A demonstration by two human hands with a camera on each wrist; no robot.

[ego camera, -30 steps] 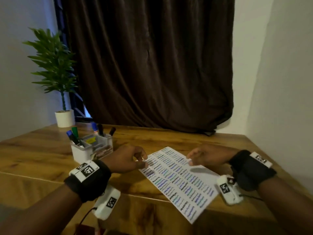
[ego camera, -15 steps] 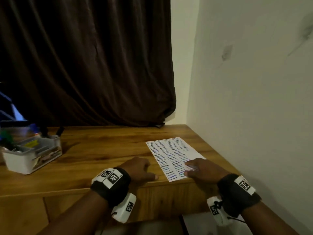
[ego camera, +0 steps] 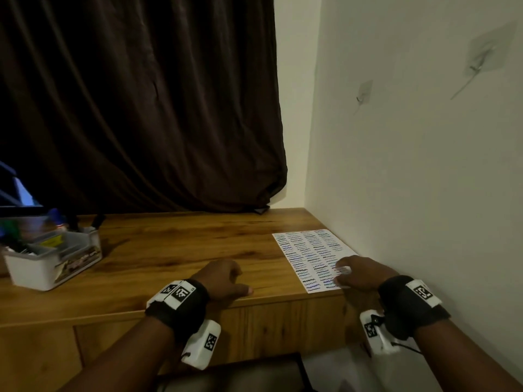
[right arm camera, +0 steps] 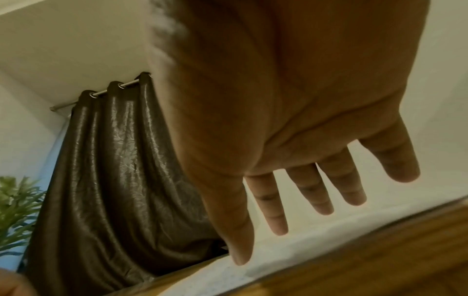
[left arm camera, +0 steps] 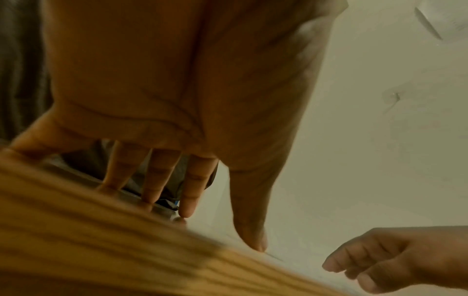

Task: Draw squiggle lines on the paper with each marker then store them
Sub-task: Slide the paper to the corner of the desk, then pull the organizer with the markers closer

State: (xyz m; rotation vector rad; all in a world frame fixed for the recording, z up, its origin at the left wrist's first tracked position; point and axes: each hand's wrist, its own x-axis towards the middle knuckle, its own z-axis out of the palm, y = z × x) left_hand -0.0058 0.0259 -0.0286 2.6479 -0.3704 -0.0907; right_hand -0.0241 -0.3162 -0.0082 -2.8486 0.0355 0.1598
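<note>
Markers look stored, paper full of squiggles — task reads as near or at its end.

Left to right: organizer bin (ego camera: 53, 263) near the desk's (ego camera: 175, 244) left edge holds the markers (ego camera: 58, 222), blurred but upright in it; none loose on the desk. Left hand (ego camera: 223, 281) rests at the front edge, fingers loosely bent, holding nothing; its wrist view shows fingertips on the wood. Paper (ego camera: 308, 258) lies flat at the front right corner by the wall, covered in rows of coloured squiggles. Right hand (ego camera: 356, 274) sits on the paper's near right part, fingers relaxed and spread, gripping nothing. My read: drawing done, storing done; can't tell whether every marker was used.
</note>
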